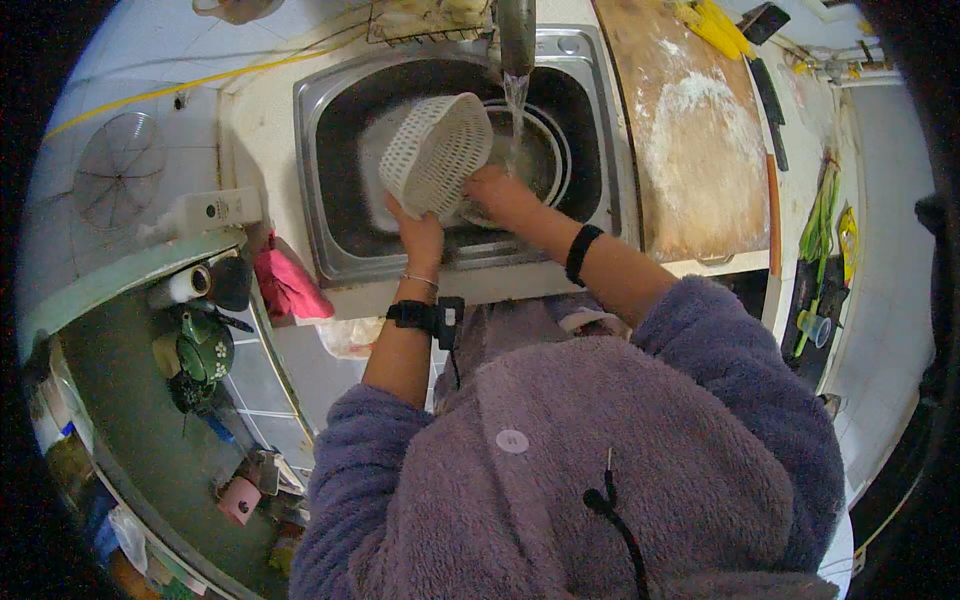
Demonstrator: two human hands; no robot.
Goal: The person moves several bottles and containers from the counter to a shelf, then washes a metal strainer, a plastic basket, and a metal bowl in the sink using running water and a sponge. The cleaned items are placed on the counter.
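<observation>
Over the stainless steel sink (330, 247), my left hand (420, 234) grips the near rim of a white plastic colander (431, 154). The colander is tilted, its perforated wall showing. My right hand (496, 193) is at the colander's right side, above a round basin (556, 135) standing in the sink. Its fingers are curled and blurred, and I cannot tell whether they grip the colander or something hidden below. From the faucet (517, 34), a stream of water (516, 112) falls into the basin, just beyond my right hand.
Right of the sink lies a flour-dusted wooden board (709, 165), with a dark-bladed knife (766, 97) and yellow gloves (709, 26) by it. Green onions (821, 202) lie farther right. A pink cloth (289, 281) hangs at the counter's left edge, near a white bottle (217, 208).
</observation>
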